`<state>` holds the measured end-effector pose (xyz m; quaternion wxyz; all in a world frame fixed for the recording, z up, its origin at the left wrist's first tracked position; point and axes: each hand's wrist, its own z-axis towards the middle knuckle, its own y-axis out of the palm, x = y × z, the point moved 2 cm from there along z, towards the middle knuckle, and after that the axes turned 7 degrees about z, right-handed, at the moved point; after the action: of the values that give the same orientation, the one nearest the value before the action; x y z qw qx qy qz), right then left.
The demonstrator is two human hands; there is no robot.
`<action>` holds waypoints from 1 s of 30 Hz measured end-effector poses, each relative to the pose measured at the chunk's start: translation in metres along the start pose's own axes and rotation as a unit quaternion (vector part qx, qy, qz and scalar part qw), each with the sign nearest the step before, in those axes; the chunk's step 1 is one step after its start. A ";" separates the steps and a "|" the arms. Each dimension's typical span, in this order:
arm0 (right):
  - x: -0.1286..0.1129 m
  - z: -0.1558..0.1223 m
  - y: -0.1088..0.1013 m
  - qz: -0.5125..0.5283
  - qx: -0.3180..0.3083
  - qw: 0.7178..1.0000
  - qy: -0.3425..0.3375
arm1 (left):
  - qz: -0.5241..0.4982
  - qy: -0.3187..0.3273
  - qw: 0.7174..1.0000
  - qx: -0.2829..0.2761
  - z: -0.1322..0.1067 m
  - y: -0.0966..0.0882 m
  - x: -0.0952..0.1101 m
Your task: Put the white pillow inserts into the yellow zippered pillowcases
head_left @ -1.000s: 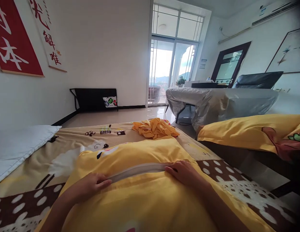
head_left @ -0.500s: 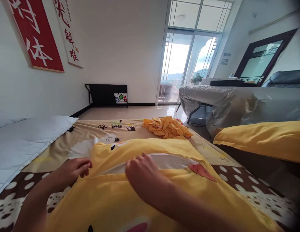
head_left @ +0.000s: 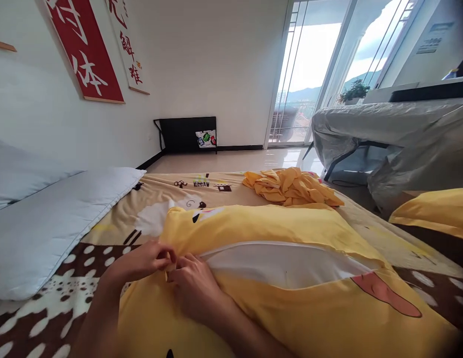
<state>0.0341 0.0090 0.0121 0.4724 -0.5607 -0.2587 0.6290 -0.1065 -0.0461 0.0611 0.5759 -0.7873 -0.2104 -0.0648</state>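
A yellow pillowcase (head_left: 283, 318) lies across the bed in front of me, with a pink-red patch printed near its right side. Its long slit gapes, and a white pillow (head_left: 268, 261) shows inside. My left hand (head_left: 151, 258) is closed at the slit's left end, thumb and fingers pinching the fabric edge. Right beside it, my right hand (head_left: 196, 283) has its fingers curled on the same edge, knuckles up. Whether a zipper pull lies between the fingers is hidden.
White pillows (head_left: 82, 199) lie on the left of the patterned bed sheet (head_left: 160, 189). Crumpled yellow-orange cloth (head_left: 291, 186) sits at the bed's far edge. Another yellow pillow (head_left: 436, 211) is at the right. Beyond stand a plastic-covered table (head_left: 388, 119) and a black folded panel (head_left: 179, 134).
My right hand has moved left from the middle of the slit to its left end, next to my left hand. Both hands now grip the fabric edge. The view has turned right.
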 end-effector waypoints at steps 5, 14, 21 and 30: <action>-0.012 -0.013 -0.012 -0.072 -0.052 0.995 -0.036 | 0.010 -0.036 0.999 0.020 -0.002 -0.004 -0.001; -0.012 -0.016 -0.009 -0.066 -0.075 0.995 -0.020 | 0.022 -0.116 0.992 -0.035 0.008 0.007 0.000; -0.009 -0.009 0.000 -0.048 -0.008 0.997 -0.056 | 0.116 -0.114 0.987 0.005 0.016 0.017 0.017; 0.003 0.001 0.007 0.126 0.106 0.977 0.135 | 0.080 -0.021 0.996 0.038 -0.006 -0.001 0.014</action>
<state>0.0312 0.0086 0.0047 0.4766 -0.6155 -0.0516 0.6256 -0.0936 -0.0481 0.0686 0.6043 -0.7803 -0.1611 0.0060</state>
